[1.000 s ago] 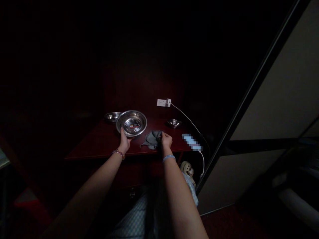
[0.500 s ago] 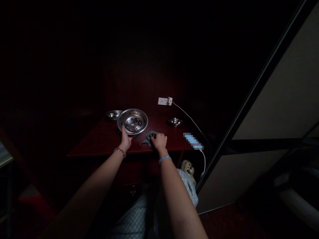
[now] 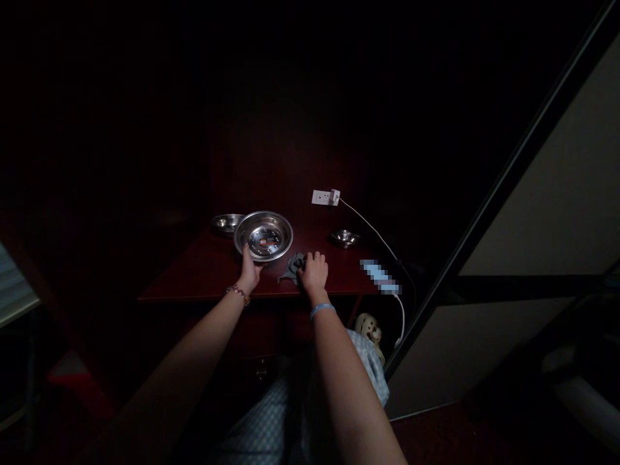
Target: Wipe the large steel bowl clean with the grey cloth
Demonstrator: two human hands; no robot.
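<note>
My left hand (image 3: 249,270) grips the near rim of a round stainless steel basin (image 3: 263,237), thumb on the inside and fingers underneath. The basin is tilted toward me, and a small label shows on its bottom. Just to its right, my right hand (image 3: 314,272) is closed on a crumpled grey cloth (image 3: 292,268) at the desk's surface; part of the cloth spreads out to the left of the fingers. Behind the basin on the left stands another steel bowl (image 3: 227,223), partly hidden by it. A small steel bowl (image 3: 345,238) stands farther back on the right.
The dark red desk (image 3: 184,278) has a blurred-out phone (image 3: 380,276) at its right end, with a white cable (image 3: 372,227) nearby. A wall socket (image 3: 325,197) holds a charger. Below right is a beige clog (image 3: 368,326); a sliding door panel (image 3: 533,226) borders the right side.
The whole view has shifted slightly, so things sit a little farther right. My left hand still holds the basin, and my right hand stays at the cloth with its fingers slightly shifted.
</note>
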